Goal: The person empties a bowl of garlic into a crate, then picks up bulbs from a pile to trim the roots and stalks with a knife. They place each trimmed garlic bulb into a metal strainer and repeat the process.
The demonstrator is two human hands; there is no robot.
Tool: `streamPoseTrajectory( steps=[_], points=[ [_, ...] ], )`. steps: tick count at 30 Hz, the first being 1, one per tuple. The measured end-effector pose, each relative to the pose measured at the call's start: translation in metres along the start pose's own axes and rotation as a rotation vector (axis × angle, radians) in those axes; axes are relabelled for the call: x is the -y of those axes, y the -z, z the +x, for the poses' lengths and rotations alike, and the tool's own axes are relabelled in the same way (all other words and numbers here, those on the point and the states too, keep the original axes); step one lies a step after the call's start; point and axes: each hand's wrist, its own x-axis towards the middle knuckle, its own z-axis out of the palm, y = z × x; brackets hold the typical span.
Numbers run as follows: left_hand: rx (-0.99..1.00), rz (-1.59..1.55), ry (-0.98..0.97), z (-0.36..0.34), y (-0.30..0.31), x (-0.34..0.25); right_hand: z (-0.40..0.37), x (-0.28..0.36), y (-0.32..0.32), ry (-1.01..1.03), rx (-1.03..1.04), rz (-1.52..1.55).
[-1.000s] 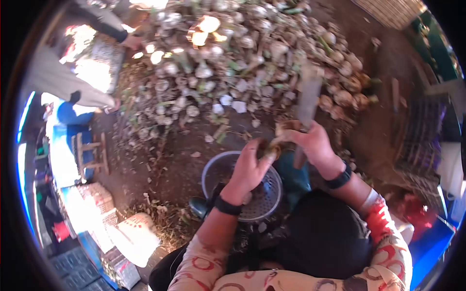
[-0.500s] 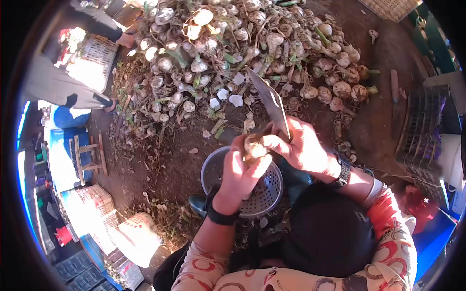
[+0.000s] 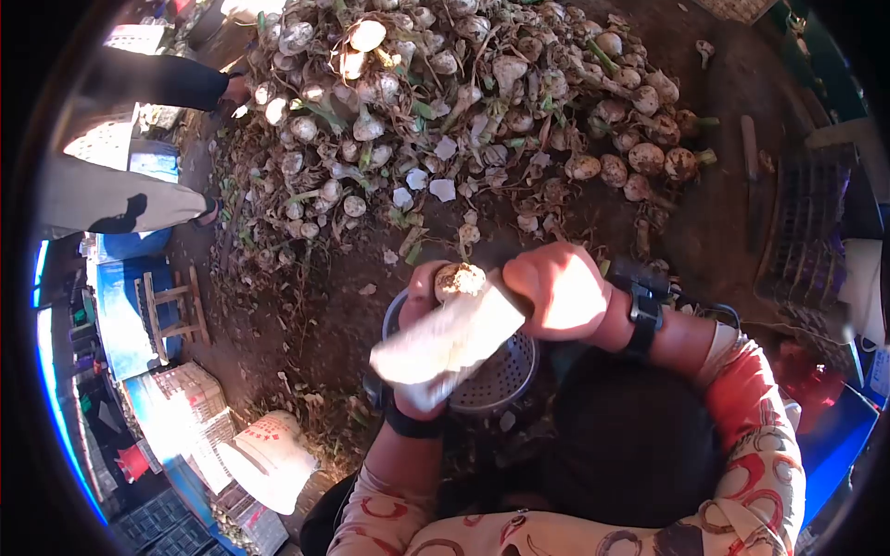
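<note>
My left hand (image 3: 419,295) is closed round a round bulb (image 3: 459,280), its cut, rooty face turned up. My right hand (image 3: 564,289) grips the handle of a broad knife; the blade (image 3: 450,343), blurred, crosses just below the bulb and hides part of my left hand and wrist. Under both hands is a grey perforated basin (image 3: 496,378), its inside mostly covered by the blade. Beyond it a large heap of bulbs (image 3: 371,125) with dry roots and stalks lies on the soil.
Another person's legs (image 3: 120,195) stand at the left. Near them are a small wooden stool (image 3: 174,310), a woven basket (image 3: 190,394) and a white sack (image 3: 269,454). A dark crate (image 3: 808,232) and a wooden-handled tool (image 3: 750,148) are on the right.
The knife has swung from pointing away over the heap to lying across my left hand. The bulb has turned, and my left hand has moved slightly left. The other person's legs have shifted.
</note>
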Motion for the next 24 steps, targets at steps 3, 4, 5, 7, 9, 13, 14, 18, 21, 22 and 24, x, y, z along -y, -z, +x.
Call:
streamPoseTrajectory(
  steps=[3,4,5,7,9,13,14,18,21,22,24],
  points=[
    [0.037,0.490,-0.630,-0.008,0.000,-0.009,-0.028,-0.065,-0.021,-0.484,-0.029,-0.096],
    [0.065,0.401,-0.617,-0.014,-0.005,-0.018,-0.038,-0.093,-0.023,-0.739,-0.046,-0.081],
    [0.153,0.497,-0.631,-0.009,-0.002,-0.014,-0.032,-0.085,-0.019,-0.714,-0.039,-0.082],
    [0.229,0.621,-0.536,0.001,-0.001,-0.018,-0.030,-0.043,-0.007,-0.578,-0.182,-0.143],
    [0.149,0.547,-0.477,0.015,0.003,-0.012,-0.015,-0.025,-0.001,-0.371,-0.214,-0.143],
    [0.084,0.364,-0.538,0.012,-0.004,-0.027,0.002,0.001,0.009,-0.188,-0.034,-0.051],
    [0.021,-0.168,-0.072,0.002,-0.013,-0.028,0.005,0.010,0.007,-0.134,-0.031,-0.048],
    [0.055,0.440,-0.451,0.006,-0.013,-0.023,0.003,-0.003,-0.004,-0.079,-0.034,0.061],
    [0.043,0.537,-0.553,0.012,-0.006,-0.010,-0.016,-0.067,-0.029,-0.658,0.060,-0.080],
    [0.101,0.369,-0.518,0.007,-0.008,-0.011,-0.039,-0.096,-0.032,-0.737,0.026,-0.126],
    [0.009,0.772,-0.654,0.032,0.011,0.013,-0.038,-0.070,-0.021,-0.704,-0.070,-0.141]
  ],
)
